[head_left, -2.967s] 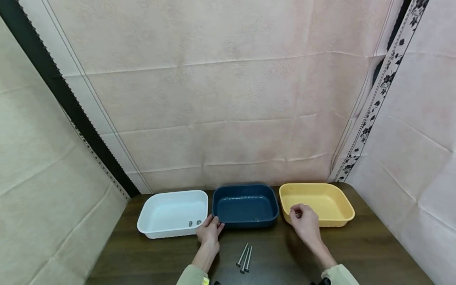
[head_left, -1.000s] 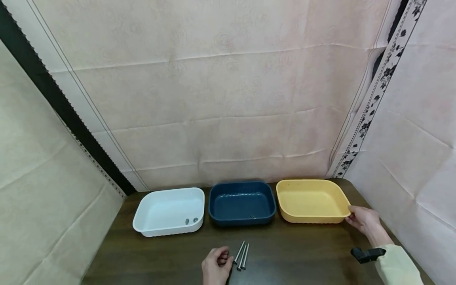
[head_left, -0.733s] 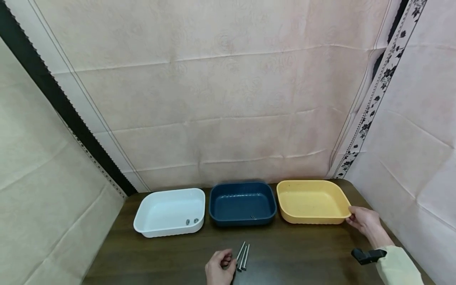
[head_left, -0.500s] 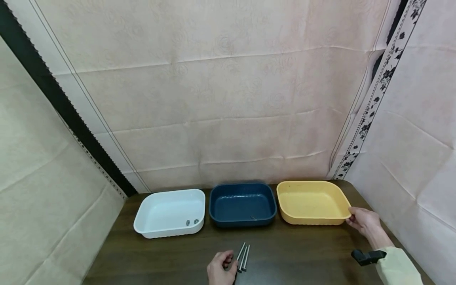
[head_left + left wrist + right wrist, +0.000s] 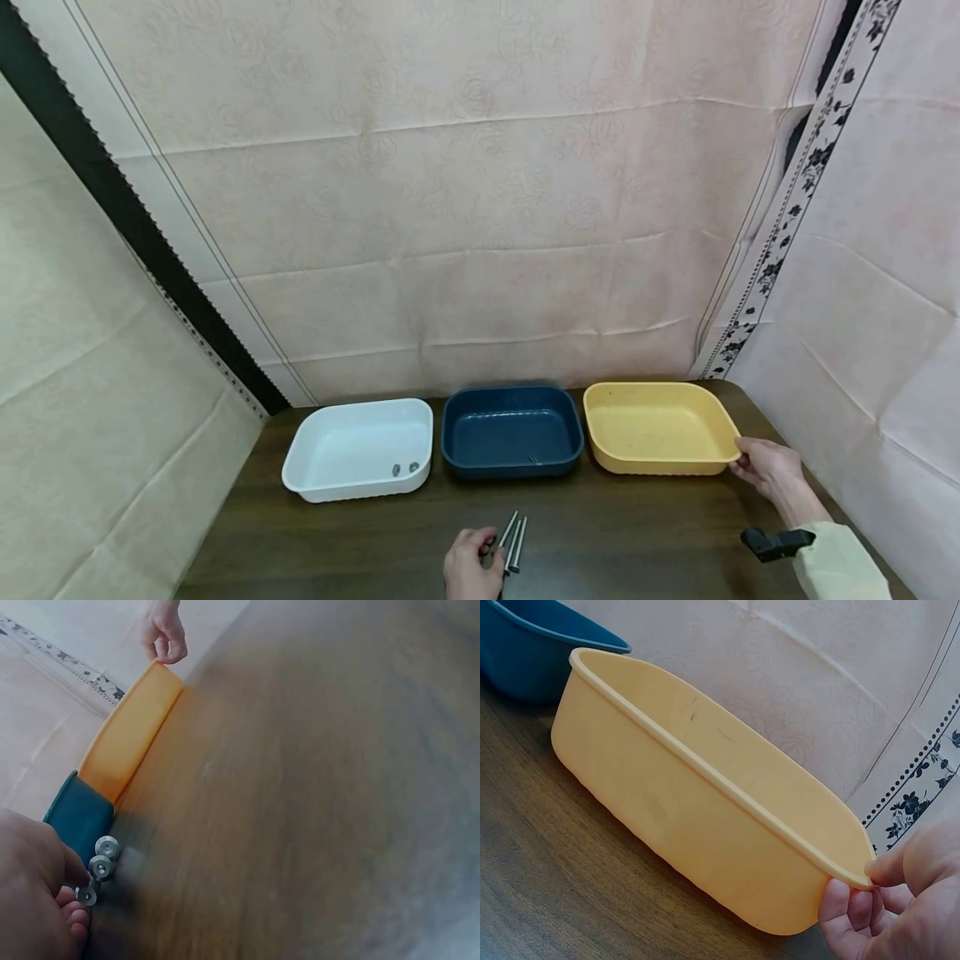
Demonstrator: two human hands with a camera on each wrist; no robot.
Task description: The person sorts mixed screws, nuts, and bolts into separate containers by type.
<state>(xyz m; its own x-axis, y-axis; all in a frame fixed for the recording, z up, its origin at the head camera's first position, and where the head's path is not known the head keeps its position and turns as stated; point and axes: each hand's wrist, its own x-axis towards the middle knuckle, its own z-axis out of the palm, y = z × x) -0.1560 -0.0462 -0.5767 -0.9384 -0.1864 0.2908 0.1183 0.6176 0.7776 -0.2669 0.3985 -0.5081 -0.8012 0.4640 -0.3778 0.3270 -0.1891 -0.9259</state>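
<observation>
My left hand (image 5: 471, 568) is low at the middle of the table, its thumb and index finger around the leftmost of three silver bolts (image 5: 519, 546). In the left wrist view the round bolt heads (image 5: 101, 865) face the camera, and the nearest one sits between the thumb and curled fingers. At the right, my right hand (image 5: 774, 473) pinches the near right corner of a yellow tray (image 5: 660, 468). The right wrist view shows the thumb over the rim of this yellow tray (image 5: 682, 810) and the other fingers curled below it outside.
Left of the yellow tray stands a dark blue tray (image 5: 512, 470) with small thin pieces inside. A white tray (image 5: 352, 493) at the left holds two small metal nuts (image 5: 405, 469). Cloth walls (image 5: 480, 208) rise behind and beside the brown table (image 5: 637, 533).
My right hand has gone from the yellow tray's left front to its right corner. My left hand left the white and blue trays, came down to the bolts and edged right onto them.
</observation>
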